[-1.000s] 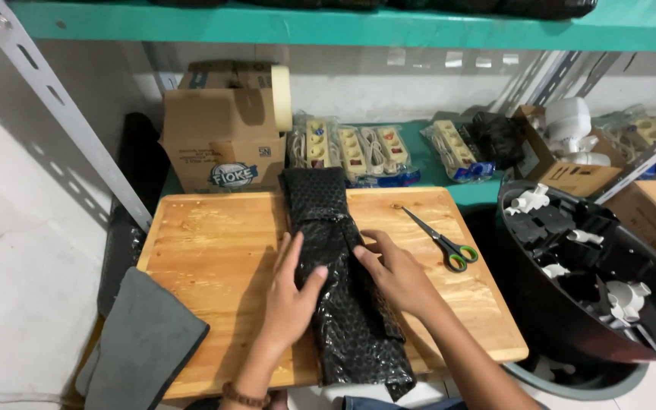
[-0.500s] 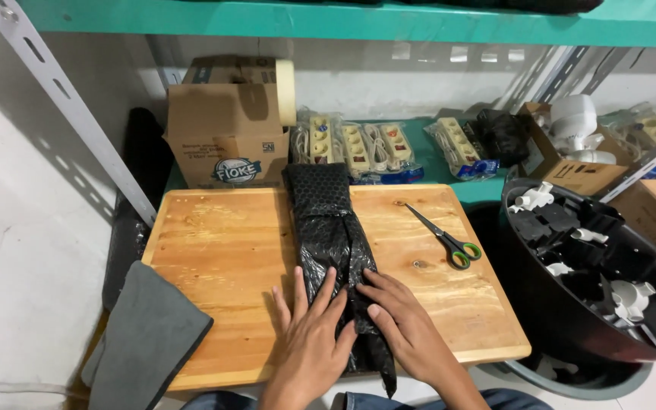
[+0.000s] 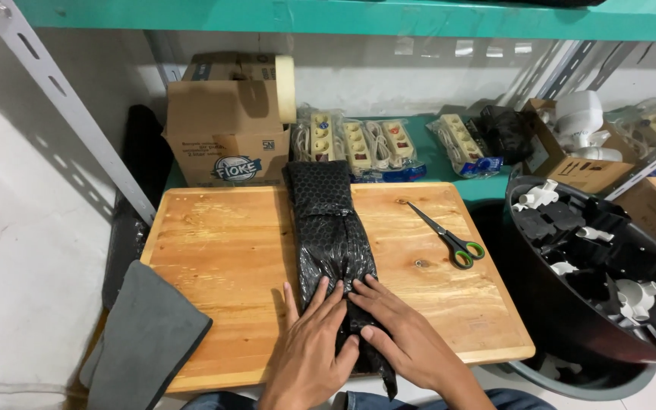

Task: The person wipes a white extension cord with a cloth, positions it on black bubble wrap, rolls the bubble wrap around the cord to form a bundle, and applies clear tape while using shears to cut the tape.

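Hands flat on black bubble-wrap bundle

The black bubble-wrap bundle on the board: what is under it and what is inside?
Under the black bubble-wrap bundle lies the wooden board. The left hand and right hand press flat on its near end. The wrap covers the contents, so they cannot be seen.
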